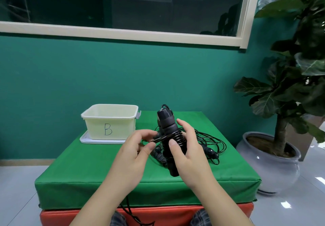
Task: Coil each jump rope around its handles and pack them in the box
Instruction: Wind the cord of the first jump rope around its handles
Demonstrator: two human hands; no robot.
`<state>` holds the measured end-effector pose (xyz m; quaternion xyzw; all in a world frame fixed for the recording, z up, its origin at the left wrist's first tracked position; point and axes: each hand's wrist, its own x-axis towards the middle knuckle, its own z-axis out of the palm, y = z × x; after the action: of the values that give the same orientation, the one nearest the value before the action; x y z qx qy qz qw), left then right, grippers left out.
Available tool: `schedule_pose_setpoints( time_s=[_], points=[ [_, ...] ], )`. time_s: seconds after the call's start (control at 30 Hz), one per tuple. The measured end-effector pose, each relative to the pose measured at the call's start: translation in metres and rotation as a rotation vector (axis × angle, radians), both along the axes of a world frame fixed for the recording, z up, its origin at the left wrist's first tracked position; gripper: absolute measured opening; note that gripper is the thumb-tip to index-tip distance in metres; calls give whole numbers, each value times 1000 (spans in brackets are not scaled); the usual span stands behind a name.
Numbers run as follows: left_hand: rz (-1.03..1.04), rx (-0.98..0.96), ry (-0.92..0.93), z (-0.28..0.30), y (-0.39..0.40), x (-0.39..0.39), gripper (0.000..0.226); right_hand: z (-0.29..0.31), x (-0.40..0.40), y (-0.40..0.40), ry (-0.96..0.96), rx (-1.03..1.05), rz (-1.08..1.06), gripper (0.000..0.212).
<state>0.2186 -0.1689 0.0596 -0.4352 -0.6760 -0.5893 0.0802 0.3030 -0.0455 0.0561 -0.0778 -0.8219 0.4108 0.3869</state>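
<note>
Right hand [189, 151]: grip clamped around the black jump rope handles [169, 134], which are held together, tilted with the top end leaning away and left, raised above the green mat [98, 169]. Several turns of black cord [174, 138] are already wound tight around the middle of the handles.

Left hand [135, 148]: thumb and fingers pinched together on a loop of that cord, just left of the handles, level with the coil. A strand trails off the near edge of the mat and down between the person's knees.

Second jump rope [211, 146]: loose, uncoiled pile on the mat behind and right of the hands, handles lying in the tangle, partly hidden by the right hand.

Box [110, 122]: cream plastic, open top, letter "B" on the front, clip latch at its right end. Sits on a white lid [86, 138] at the far left part of the mat, well apart from the hands. Inside mostly out of sight from this angle; only bare inner wall shows, cannot tell whether anything lies at the bottom.

Green mat is stacked on an orange mat [158, 215]. Potted plant [274, 157] on the floor to the right.
</note>
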Motion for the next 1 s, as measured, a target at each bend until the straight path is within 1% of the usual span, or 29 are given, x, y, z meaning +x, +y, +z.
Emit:
schedule_pose_setpoints(
  time_s=[0.07, 0.17, 0.23, 0.3, 0.33, 0.4, 0.47, 0.57, 0.63, 0.73, 0.9, 0.93, 1.0],
  points=[
    [52, 4, -71, -1, 2, -1, 19, 1, 0, 0, 14, -40, 43, 41],
    [74, -17, -98, -4, 6, -4, 14, 1, 0, 1, 67, -121, 150, 34],
    [21, -43, -121, -4, 7, -5, 13, 0, 0, 1, 101, -169, 215, 32],
    [-94, -49, -166, -3, 8, -2, 25, 0, -1, 3, 119, -209, 259, 35],
    [-142, -36, -193, -1, 8, -1, 28, -1, -1, 4, 120, -227, 275, 38],
    [-163, 21, -221, 3, 6, 2, 23, -2, -2, 3, 118, -241, 298, 44],
    [-93, 65, -212, 4, 5, 1, 18, -2, -3, 1, 142, -189, 293, 43],
    [20, 87, -179, 2, 4, 2, 22, 2, -4, -2, 178, -53, 207, 36],
    [54, 113, -161, 4, 4, 5, 19, 4, -4, -3, 178, 24, 167, 33],
    [77, 155, -150, 4, 2, 3, 16, 5, -4, -2, 135, 24, 188, 41],
    [77, 175, -120, 4, -1, 4, 17, 9, 0, -3, 66, 35, 202, 37],
    [86, 178, -104, 4, -2, 4, 16, 9, 1, -3, 48, 52, 196, 39],
    [102, 190, -75, 2, -2, 5, 13, 11, 2, -4, 11, 83, 174, 50]
  ],
)
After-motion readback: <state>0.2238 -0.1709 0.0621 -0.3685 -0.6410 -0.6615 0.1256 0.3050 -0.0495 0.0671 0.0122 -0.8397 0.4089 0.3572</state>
